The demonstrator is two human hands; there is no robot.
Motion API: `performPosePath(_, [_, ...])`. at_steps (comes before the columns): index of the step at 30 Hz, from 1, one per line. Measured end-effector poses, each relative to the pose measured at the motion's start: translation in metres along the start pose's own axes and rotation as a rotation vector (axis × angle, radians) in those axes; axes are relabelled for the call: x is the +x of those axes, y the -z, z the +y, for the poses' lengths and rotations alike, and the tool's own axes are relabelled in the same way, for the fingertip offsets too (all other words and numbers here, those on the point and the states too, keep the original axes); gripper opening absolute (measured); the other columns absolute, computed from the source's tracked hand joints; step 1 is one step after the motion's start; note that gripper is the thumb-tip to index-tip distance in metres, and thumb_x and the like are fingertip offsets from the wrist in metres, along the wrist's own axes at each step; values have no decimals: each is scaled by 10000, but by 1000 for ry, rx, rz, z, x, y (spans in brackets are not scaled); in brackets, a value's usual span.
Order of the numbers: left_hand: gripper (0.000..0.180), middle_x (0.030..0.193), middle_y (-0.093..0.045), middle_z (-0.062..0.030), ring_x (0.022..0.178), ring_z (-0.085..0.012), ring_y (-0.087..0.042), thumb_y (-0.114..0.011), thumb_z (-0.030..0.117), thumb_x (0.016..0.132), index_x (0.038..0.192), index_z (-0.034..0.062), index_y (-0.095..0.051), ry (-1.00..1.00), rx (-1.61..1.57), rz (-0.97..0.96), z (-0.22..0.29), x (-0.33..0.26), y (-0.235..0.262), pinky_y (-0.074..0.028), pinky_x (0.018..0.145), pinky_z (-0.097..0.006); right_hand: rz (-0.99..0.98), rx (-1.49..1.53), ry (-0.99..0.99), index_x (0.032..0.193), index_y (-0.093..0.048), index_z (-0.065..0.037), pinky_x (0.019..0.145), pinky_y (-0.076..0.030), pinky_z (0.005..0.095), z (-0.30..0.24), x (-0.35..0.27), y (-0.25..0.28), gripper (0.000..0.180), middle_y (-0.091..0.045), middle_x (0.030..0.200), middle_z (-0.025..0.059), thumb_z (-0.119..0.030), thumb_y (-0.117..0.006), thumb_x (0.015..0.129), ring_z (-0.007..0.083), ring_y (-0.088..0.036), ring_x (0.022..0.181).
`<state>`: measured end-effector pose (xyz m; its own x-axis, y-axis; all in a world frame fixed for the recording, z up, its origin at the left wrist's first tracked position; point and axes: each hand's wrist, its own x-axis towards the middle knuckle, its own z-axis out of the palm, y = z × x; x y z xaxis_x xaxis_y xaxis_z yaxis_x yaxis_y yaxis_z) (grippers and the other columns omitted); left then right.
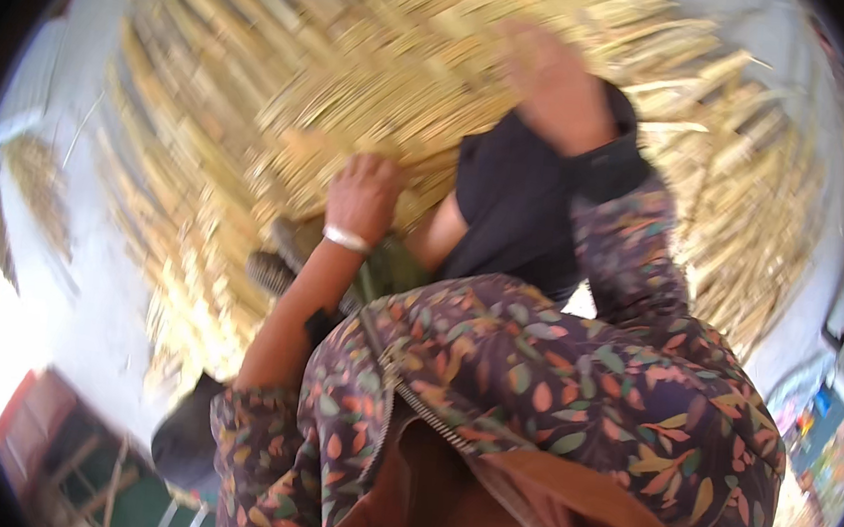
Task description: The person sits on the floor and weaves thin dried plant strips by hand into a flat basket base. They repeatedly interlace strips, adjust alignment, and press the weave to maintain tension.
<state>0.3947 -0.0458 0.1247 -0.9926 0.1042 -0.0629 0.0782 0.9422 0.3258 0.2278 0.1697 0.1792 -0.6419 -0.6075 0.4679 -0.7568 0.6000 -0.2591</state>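
Note:
A large mat (358, 77) of pale yellow reed strips lies on the floor, its strips woven across one another and their loose ends fanning outward. My left hand (362, 198), with a white bracelet at the wrist, is low on the near part of the mat. Its fingers are curled down closed around reed strips (297, 147), with the fingertips hidden. Farther right, my right hand (562, 95) is over the mat, smeared by motion. Its fingers are too blurred to show whether they hold anything.
My bent leg in dark cloth (519, 192) and a shoe (276, 266) rest on the mat between my arms. A dark rounded thing (186, 434) is at lower left, near a reddish-brown piece (32, 420). Colourful items (819, 424) stand at the right edge.

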Motion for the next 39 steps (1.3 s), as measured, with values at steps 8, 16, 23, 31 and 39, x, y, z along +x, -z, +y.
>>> performPosePath(8, [247, 921, -572, -166, 864, -370, -561, -601, 224, 788, 961, 63, -532, 187, -90, -273, -19, 35, -53, -463, 710, -472, -30, 468, -124, 828, -625, -87, 784, -464, 351, -69, -52, -62, 139, -609, 933, 68, -169, -589, 721, 259, -563, 950])
performPosePath(16, [233, 942, -595, -176, 909, -381, -583, -603, 229, 794, 938, 56, -543, 223, -20, -333, -20, 37, -70, -467, 733, -469, -196, 488, -276, 908, -623, -68, 833, -443, 356, -48, -56, -54, 164, -610, 938, 66, -150, -553, 785, 257, -556, 953])
performPosePath(23, [209, 967, -611, -161, 925, -355, -587, -556, 270, 822, 944, 103, -588, 228, -121, -341, -47, 62, -55, -461, 769, -463, -288, 549, -14, 862, -622, -44, 825, -436, 379, -60, -38, -78, 155, -610, 882, 91, -148, -535, 788, 269, -554, 909])
performPosePath(31, [192, 840, -638, -176, 794, -393, -602, -538, 282, 852, 897, 95, -558, 323, -159, -70, -69, 69, -48, -474, 687, -476, -414, 411, 37, 884, -612, -68, 782, -435, 390, -58, -36, -75, 151, -599, 865, 86, -156, -554, 776, 272, -556, 892])
performPosePath(39, [168, 725, -631, -99, 638, -214, -606, -602, 246, 849, 912, 91, -610, 487, -285, 268, -174, 38, 31, -476, 603, -356, -482, 244, 101, 854, -606, -98, 763, -415, 393, -58, -41, -70, 120, -587, 815, 70, -170, -555, 773, 260, -564, 851])
